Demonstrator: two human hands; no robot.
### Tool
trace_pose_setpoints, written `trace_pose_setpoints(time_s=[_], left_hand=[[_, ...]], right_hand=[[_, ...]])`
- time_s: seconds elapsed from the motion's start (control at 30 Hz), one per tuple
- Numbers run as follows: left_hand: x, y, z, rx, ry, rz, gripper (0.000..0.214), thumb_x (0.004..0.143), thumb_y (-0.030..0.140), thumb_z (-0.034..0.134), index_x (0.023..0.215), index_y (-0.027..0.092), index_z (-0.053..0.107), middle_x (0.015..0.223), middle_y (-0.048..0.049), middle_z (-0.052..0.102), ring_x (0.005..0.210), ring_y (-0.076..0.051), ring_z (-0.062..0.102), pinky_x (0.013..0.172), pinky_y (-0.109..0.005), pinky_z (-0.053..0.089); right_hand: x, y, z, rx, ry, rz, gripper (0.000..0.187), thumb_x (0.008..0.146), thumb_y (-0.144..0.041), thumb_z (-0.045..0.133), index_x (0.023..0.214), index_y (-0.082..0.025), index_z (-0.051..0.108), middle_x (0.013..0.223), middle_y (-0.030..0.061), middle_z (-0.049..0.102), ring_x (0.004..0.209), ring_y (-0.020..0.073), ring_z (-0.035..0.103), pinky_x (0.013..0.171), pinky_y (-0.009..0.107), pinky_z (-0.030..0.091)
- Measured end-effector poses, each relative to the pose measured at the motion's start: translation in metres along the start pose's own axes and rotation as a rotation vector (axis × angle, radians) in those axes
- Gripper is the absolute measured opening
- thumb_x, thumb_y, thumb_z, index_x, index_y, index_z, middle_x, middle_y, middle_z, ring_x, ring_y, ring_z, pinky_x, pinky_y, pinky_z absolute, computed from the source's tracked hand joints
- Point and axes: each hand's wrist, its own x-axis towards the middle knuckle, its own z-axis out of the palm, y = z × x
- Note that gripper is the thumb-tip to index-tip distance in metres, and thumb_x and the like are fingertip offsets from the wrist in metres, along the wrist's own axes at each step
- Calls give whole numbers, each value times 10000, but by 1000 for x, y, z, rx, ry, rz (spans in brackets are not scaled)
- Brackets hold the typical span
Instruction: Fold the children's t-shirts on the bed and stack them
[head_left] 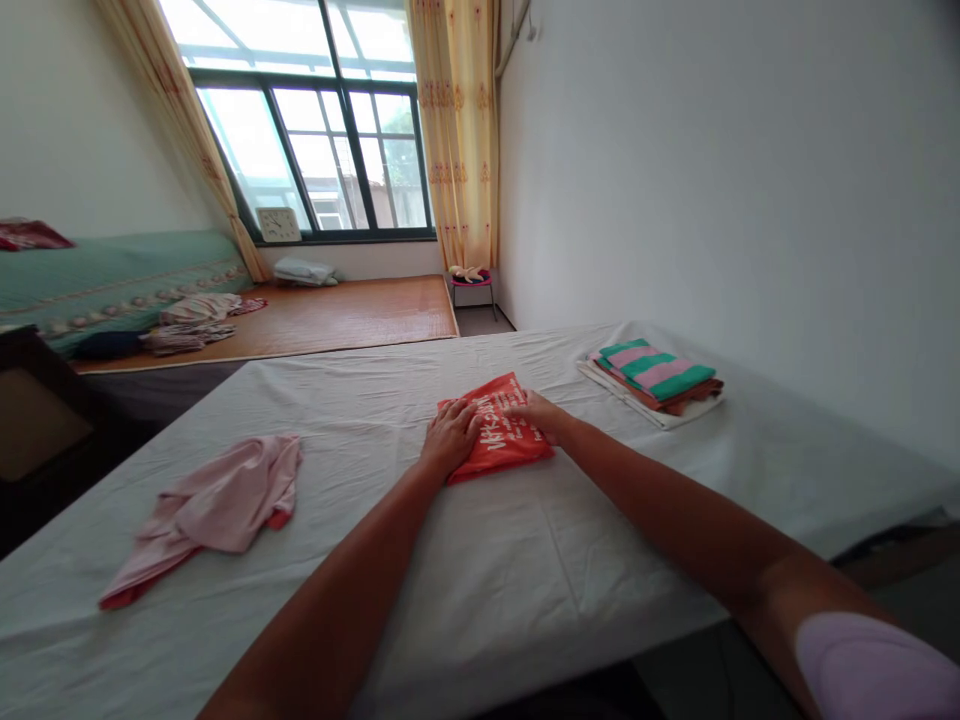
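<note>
A red-orange folded garment [499,440] with white lettering lies on the white-covered table or bed [360,400] in front of me. My left hand [452,432] rests flat on its left side, fingers stretched out over the cloth. At the opposite side, my right hand [541,415] touches the garment with its fingers extended across the top; part of them is hard to make out. To the left lies a crumpled pink garment [217,500] with red showing at its edges. A stack of folded clothes [656,372], topped by a green-and-pink striped piece, sits to the right.
The white wall [712,200] runs along the right side. Beyond the white surface is a low bed with a brown mat [360,305], bearing some crumpled clothes [199,310]. A small stool [472,278] stands near the curtain. Dark furniture [45,430] is at the left.
</note>
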Motion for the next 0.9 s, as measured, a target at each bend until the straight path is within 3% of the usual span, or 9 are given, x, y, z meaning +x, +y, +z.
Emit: trace_pose_setpoints(time_s=[0.07, 0.13, 0.27, 0.37, 0.47, 0.6, 0.73, 0.8, 0.9], left_hand=[[1, -2, 0, -21, 27, 6, 423, 971, 405, 323, 1291, 245, 550, 1395, -47, 499, 1303, -211, 410, 1100, -404, 333], [2, -6, 1, -43, 69, -9, 429, 978, 388, 295, 1292, 229, 542, 1395, -54, 496, 1304, -206, 410, 1102, -405, 337], [4, -12, 4, -34, 82, -30, 405, 962, 352, 339, 1277, 208, 550, 1394, -76, 492, 1299, -222, 417, 1094, -405, 354], [4, -11, 4, 5, 32, -25, 386, 944, 321, 368, 1248, 202, 573, 1400, -86, 485, 1291, -243, 425, 1080, -427, 369], [3, -7, 3, 56, -24, -20, 397, 943, 324, 353, 1253, 202, 570, 1425, -89, 460, 1305, -269, 408, 1053, -458, 390], [4, -6, 6, 106, -68, 3, 419, 946, 341, 330, 1256, 191, 569, 1428, -94, 457, 1301, -272, 415, 1046, -452, 389], [6, -9, 8, 120, -78, 7, 410, 942, 346, 334, 1229, 196, 585, 1399, -97, 488, 1271, -256, 449, 1053, -436, 377], [7, -11, 8, 123, -87, 0, 402, 942, 351, 339, 1229, 210, 583, 1379, -85, 510, 1265, -240, 458, 1058, -415, 373], [6, -10, 7, 120, -102, 0, 387, 943, 348, 355, 1236, 226, 577, 1354, -70, 535, 1256, -220, 466, 1064, -397, 363]], right_hand=[[-11, -1, 2, 63, -56, 63, 407, 555, -200, 731, 939, -161, 601, 858, 71, 727, 826, 259, 695, 772, 389, 562], [-18, -6, -2, 84, -12, 72, 360, 533, -141, 679, 885, -167, 607, 789, 48, 731, 777, 254, 700, 734, 378, 572], [-33, -45, -35, 11, 89, -59, 408, 552, -123, 623, 956, -176, 599, 829, 31, 738, 741, 234, 700, 691, 371, 584], [-48, -97, -83, -126, 172, -165, 400, 609, -131, 598, 1007, -173, 587, 841, 32, 734, 710, 217, 694, 667, 364, 586], [-62, -150, -147, -329, 305, -226, 388, 654, -122, 586, 1041, -147, 578, 817, 45, 724, 657, 205, 681, 641, 368, 582], [-69, -185, -235, -706, 460, -178, 419, 779, -172, 551, 1191, -96, 540, 1047, 159, 695, 789, 227, 691, 730, 394, 565], [-61, -163, -284, -1181, 712, -10, 537, 840, -284, 583, 1311, -45, 488, 1310, 272, 526, 1123, 297, 578, 962, 467, 425], [-54, -132, -285, -1285, 713, 38, 543, 840, -333, 598, 1326, -110, 507, 1423, 231, 430, 1264, 306, 464, 1048, 471, 337], [-45, -80, -270, -1356, 596, 86, 474, 826, -411, 591, 1264, -229, 588, 1441, 121, 453, 1333, 282, 397, 1098, 448, 303]])
